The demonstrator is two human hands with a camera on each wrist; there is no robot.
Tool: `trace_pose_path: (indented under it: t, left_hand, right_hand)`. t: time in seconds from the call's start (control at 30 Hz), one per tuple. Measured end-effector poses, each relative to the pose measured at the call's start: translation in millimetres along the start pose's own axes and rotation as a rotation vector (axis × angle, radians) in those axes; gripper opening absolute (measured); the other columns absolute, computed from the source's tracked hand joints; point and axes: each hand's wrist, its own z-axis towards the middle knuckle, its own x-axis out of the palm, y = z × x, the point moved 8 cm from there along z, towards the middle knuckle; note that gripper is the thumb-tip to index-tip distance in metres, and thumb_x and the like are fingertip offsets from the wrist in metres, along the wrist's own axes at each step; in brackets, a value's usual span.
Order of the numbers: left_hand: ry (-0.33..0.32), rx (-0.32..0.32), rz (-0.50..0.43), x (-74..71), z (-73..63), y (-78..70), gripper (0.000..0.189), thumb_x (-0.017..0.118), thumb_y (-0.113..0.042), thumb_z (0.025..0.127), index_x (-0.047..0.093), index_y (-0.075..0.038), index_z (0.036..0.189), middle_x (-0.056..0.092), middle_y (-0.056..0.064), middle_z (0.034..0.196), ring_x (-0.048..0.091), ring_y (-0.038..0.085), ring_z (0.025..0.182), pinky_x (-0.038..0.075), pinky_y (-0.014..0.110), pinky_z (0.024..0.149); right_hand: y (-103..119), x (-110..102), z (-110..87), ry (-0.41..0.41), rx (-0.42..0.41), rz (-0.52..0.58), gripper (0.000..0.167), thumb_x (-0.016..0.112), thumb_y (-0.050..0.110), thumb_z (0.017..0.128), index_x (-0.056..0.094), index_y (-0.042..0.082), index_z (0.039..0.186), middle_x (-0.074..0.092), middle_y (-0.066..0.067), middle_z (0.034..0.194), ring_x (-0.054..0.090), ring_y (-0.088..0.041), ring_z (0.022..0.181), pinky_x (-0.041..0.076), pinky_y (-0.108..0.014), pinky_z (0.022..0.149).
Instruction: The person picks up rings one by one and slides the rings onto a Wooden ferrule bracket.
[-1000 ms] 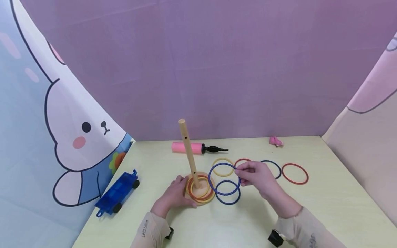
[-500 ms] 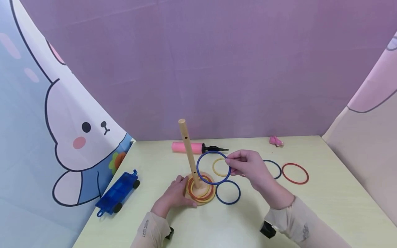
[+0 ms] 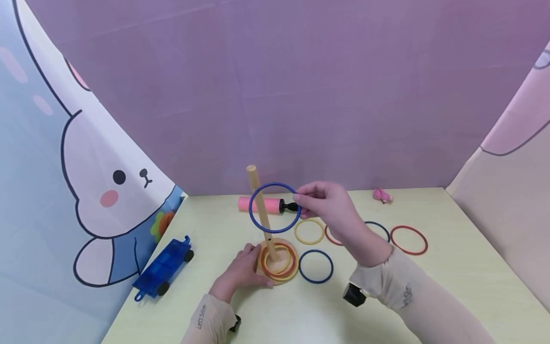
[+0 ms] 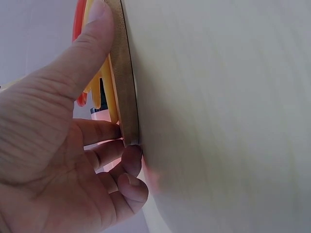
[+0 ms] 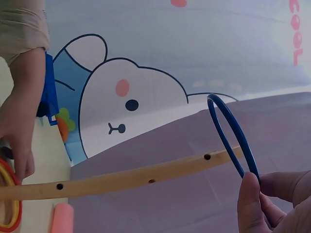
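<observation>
Thumb and fingertips of the right hand [image 3: 322,200] pinch the edge of a blue ring [image 3: 275,232], drawn together with just the ring between them. That hand is raised above the table [image 3: 309,315], and its forearm, in a beige sleeve [image 3: 412,282], slants in from the near right. The left hand [image 3: 242,270] lies lower, thumb on the near side of a round wooden base [image 4: 127,92] and curled fingers at its rim, gripping it.

The ring is thin and plain blue, tilted so that it looks almost round in the head view and narrow in the right wrist view. A light wooden post [image 3: 263,217] with dark holes rises from the base; a red ring [image 4: 77,24] and yellow rings [image 4: 111,99] lie around its foot.

The held ring extends leftward from the right fingertips, clear of the table. The post is seen through it, just left of that hand; I cannot tell whether the ring goes round the post. The base lies against the left hand, below and left of the right one. Below the right hand, a dark blue hoop [image 3: 316,283] and a yellow hoop [image 3: 309,244] lie flat on the table; a blue cart [image 3: 161,267] sits well left of the left hand.
</observation>
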Motion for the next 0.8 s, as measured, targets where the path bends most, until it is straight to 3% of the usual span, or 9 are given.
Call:
trace_pose_path:
  t: [0.13,0.43,0.6,0.8]
  left_hand:
    - [0.001,-0.007,-0.008,0.8,-0.8,0.4,0.116,0.085,-0.060,0.060,0.034,-0.007,0.151,0.046,0.007,0.123,0.045,0.026,0.110,0.045,0.049,0.096]
    - [0.008,-0.002,-0.013,-0.4,-2.0,-1.8,0.116,0.084,-0.060,0.061,0.034,-0.004,0.151,0.046,0.008,0.123,0.046,0.027,0.109,0.044,0.050,0.097]
    - [0.008,-0.011,-0.004,-0.6,-2.4,-0.2,0.117,0.084,-0.061,0.061,0.034,-0.006,0.151,0.046,0.006,0.121,0.045,0.025,0.108,0.045,0.048,0.096]
    - [-0.008,0.014,0.009,-2.0,-3.7,-1.1,0.118,0.085,-0.061,0.060,0.034,-0.004,0.150,0.046,0.007,0.120,0.046,0.025,0.106,0.045,0.048,0.095]
  right_hand:
    - [15.8,8.3,3.7,0.000,-0.019,0.015,0.018,0.070,0.011,0.091,0.068,-0.002,0.103,0.067,-0.016,0.095,0.067,-0.022,0.072,0.058,-0.035,0.072]
    - [40.2,15.1,19.9,-0.032,-0.079,0.123,0.020,0.071,0.009,0.089,0.067,-0.005,0.103,0.065,-0.011,0.085,0.066,-0.019,0.066,0.058,-0.034,0.069]
    - [33.1,17.2,28.3,-0.069,-0.049,0.155,0.021,0.071,0.010,0.089,0.066,-0.005,0.103,0.065,-0.012,0.086,0.066,-0.018,0.065,0.058,-0.035,0.069]
    - [5.2,17.7,33.8,-0.090,0.036,0.135,0.020,0.070,0.012,0.090,0.067,-0.003,0.103,0.065,-0.015,0.091,0.066,-0.018,0.067,0.058,-0.036,0.072]
